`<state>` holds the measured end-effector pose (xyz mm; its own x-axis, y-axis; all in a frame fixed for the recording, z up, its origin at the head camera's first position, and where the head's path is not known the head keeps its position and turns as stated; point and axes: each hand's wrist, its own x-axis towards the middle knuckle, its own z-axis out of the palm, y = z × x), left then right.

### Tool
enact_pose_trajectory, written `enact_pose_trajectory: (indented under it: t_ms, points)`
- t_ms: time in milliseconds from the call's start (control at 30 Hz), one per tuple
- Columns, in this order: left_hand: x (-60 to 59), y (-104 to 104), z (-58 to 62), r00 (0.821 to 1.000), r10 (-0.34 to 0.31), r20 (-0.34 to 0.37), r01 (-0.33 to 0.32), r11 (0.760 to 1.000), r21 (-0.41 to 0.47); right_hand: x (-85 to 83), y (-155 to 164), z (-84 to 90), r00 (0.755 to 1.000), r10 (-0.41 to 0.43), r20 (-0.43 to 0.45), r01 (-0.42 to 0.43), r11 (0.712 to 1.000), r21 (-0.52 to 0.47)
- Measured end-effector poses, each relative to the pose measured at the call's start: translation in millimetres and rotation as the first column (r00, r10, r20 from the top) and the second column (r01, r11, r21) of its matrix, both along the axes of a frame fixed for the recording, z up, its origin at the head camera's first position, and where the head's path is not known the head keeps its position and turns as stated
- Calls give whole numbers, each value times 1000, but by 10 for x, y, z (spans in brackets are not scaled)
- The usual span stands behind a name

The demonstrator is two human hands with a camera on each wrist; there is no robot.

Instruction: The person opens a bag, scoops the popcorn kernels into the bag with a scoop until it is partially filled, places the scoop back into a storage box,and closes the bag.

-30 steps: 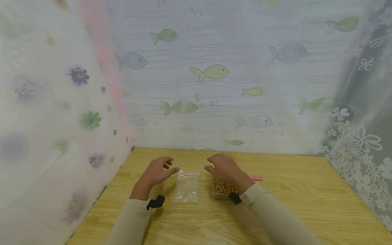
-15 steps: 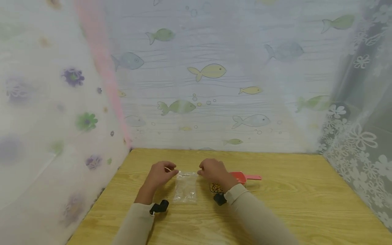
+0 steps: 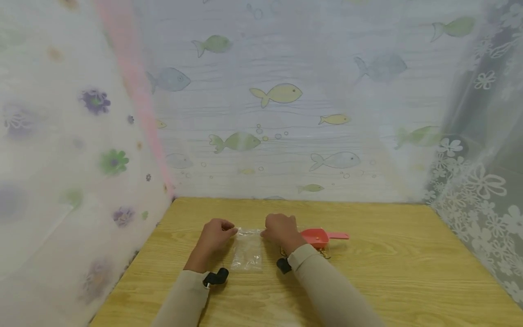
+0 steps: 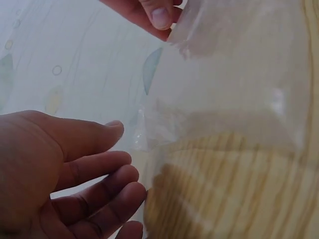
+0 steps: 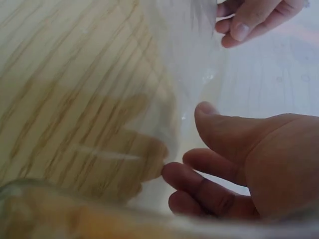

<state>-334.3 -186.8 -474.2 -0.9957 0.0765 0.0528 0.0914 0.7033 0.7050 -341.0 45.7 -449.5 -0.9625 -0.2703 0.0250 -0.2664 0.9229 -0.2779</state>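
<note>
Both hands meet at the far edge of a small clear plastic bag (image 3: pixel 247 250) lying flat on the wooden table (image 3: pixel 388 272). The left hand (image 3: pixel 215 235) has its fingers curled, thumb and fingertips closing on the bag's top corner at about 10 o'clock of the bag; in the left wrist view the thumb (image 4: pixel 107 130) lies right at the bag's edge (image 4: pixel 219 124), though whether it actually pinches the film cannot be told. The right hand (image 3: pixel 279 230) sits at the bag's other top corner, about 2 o'clock, fingers curled; in the right wrist view its thumb (image 5: pixel 219 127) and fingers (image 5: pixel 197 172) lie against the clear film (image 5: pixel 169 74), apparently pinching it.

Just to the right of the right hand, at its 3 o'clock, a red plastic scoop (image 3: pixel 316 237) lies with its handle pointing toward 3 o'clock. Behind the table hangs a curtain with a fish print (image 3: pixel 282 93).
</note>
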Motion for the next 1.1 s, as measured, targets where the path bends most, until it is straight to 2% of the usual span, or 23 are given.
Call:
enact_pose_trajectory:
  t_ms: [233, 600, 800, 967, 1100]
  points:
    - [7, 17, -51, 999, 31, 40, -32, 999, 11, 11, -65, 11, 1000, -8, 19, 8, 1000, 4]
    - [6, 28, -73, 999, 34, 10, -34, 999, 4, 40, -120, 40, 997, -68, 26, 67, 997, 48]
    - [-1, 1, -66, 1000, 18, 18, -19, 999, 35, 33, -81, 31, 995, -89, 52, 91, 995, -29]
    - [4, -37, -12, 1000, -14, 11, 13, 999, 51, -3, -44, 3, 994, -91, 67, 97, 991, -93]
    - [1, -60, 25, 999, -33, 2, 33, 997, 71, 6, -18, 46, 993, -78, 91, 91, 984, -152]
